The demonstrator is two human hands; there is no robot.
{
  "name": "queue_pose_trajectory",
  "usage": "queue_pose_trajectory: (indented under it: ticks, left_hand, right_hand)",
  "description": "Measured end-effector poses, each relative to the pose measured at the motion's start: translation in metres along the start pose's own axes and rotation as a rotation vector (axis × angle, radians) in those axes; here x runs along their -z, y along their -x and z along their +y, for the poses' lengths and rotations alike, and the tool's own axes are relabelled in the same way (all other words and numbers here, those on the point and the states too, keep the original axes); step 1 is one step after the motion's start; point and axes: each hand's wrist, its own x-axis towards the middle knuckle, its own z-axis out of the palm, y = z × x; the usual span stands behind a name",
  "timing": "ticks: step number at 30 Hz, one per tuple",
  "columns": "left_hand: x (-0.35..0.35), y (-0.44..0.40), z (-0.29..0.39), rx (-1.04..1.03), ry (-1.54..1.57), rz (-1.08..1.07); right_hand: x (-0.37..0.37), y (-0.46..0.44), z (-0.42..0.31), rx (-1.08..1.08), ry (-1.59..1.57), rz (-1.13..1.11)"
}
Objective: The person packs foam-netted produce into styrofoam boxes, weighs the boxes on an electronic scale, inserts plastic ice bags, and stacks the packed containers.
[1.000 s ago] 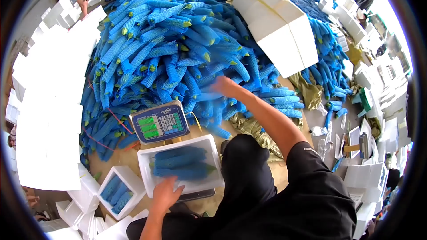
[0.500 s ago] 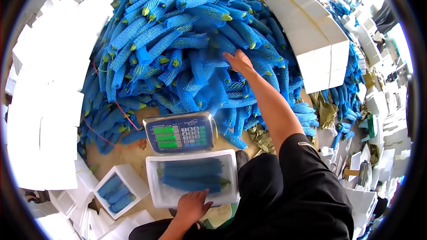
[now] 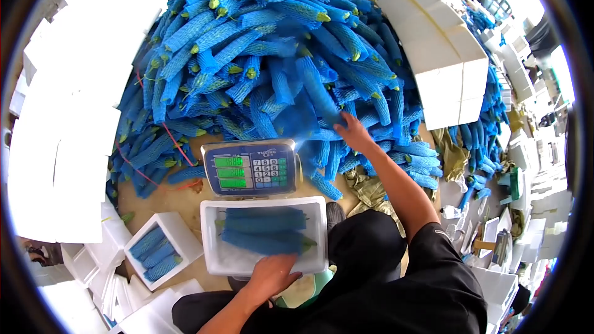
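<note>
My right hand (image 3: pixel 354 133) is closed around the lower end of a long green gourd in a blue foam net (image 3: pixel 318 89), at the front of a big heap of similar netted gourds (image 3: pixel 235 43). My left hand (image 3: pixel 272 277) lies over the near rim of a white foam box (image 3: pixel 213 260), thumb apart from the fingers, fingertips close to the gourds inside. Two netted gourds (image 3: pixel 263 241) lie side by side in that box. Behind it stands a digital scale display (image 3: pixel 252 169) with green lit numbers; the box hides whatever is beneath it.
A smaller foam box (image 3: pixel 164 250) with several netted gourds stands at the left. White foam boxes are stacked high on the left (image 3: pixel 68 124) and at the right (image 3: pixel 448 80). A crumpled olive cloth (image 3: pixel 374 195) lies beside my knee. Another person's arm shows at the top left.
My right hand has come down and slightly right from the heap, with a netted gourd now at its fingers. My left hand has stayed at the box's near rim.
</note>
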Motion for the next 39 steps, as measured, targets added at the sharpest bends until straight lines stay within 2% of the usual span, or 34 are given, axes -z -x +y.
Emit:
queue_pose_trajectory:
  ticks: [2, 3, 5, 8, 12, 14, 16, 18, 20, 22, 24, 27, 31, 33, 34, 35, 39]
  left_hand:
    - [0.004, -0.007, 0.002, -0.027, 0.076, 0.021]
    - [0.010, -0.007, 0.008, -0.048, 0.129, 0.062]
    - [0.028, -0.008, 0.015, -0.079, 0.203, 0.096]
    - [0.096, -0.015, 0.025, -0.134, 0.338, 0.151]
    - [0.198, -0.035, 0.021, -0.241, 0.091, 0.407]
    - [0.227, -0.053, -0.008, -0.252, 0.076, 0.481]
    - [0.253, -0.079, -0.025, -0.188, 0.057, 0.585]
    - [0.273, -0.107, -0.038, -0.159, 0.160, 0.646]
    - [0.272, -0.120, -0.039, -0.057, 0.409, 0.586]
    - [0.263, -0.122, -0.029, 0.027, 0.599, 0.520]
    - [0.247, -0.114, -0.013, 0.080, 0.733, 0.451]
    - [0.234, -0.090, 0.009, 0.223, 0.956, 0.358]
    - [0.229, -0.048, 0.014, 0.397, 0.984, 0.365]
    - [0.233, -0.037, 0.015, 0.504, 1.029, 0.371]
    - [0.235, -0.035, 0.016, 0.532, 1.050, 0.381]
    - [0.237, -0.035, 0.016, 0.561, 1.081, 0.380]
    - [0.240, -0.063, 0.018, 0.596, 1.144, 0.337]
  right_hand:
    - [0.005, 0.000, -0.031, 0.112, 0.144, 0.036]
    - [0.016, -0.002, -0.064, 0.100, 0.134, 0.026]
    - [0.020, -0.024, -0.087, 0.301, 0.152, 0.147]
    - [0.040, -0.068, -0.124, 0.440, 0.291, 0.326]
    - [0.068, -0.151, -0.142, 0.475, 0.542, 0.560]
    - [0.075, -0.184, -0.163, 0.485, 0.440, 0.393]
    - [0.061, -0.209, -0.195, 0.652, 0.371, 0.302]
    - [0.035, -0.228, -0.240, 0.560, 0.344, 0.109]
    - [0.001, -0.258, -0.288, 0.251, -0.082, -0.260]
    - [-0.050, -0.295, -0.324, 0.177, -0.198, -0.311]
    - [-0.086, -0.312, -0.352, 0.127, -0.140, -0.236]
    - [-0.099, -0.325, -0.365, -0.101, -0.362, -0.225]
    - [-0.092, -0.284, -0.347, -0.203, -0.482, -0.130]
    - [-0.072, -0.250, -0.319, -0.102, -0.555, -0.074]
    - [-0.061, -0.233, -0.298, -0.103, -0.579, -0.161]
    - [-0.037, -0.205, -0.290, 0.024, -0.445, -0.102]
    - [0.039, -0.117, -0.253, 0.218, -0.299, -0.314]
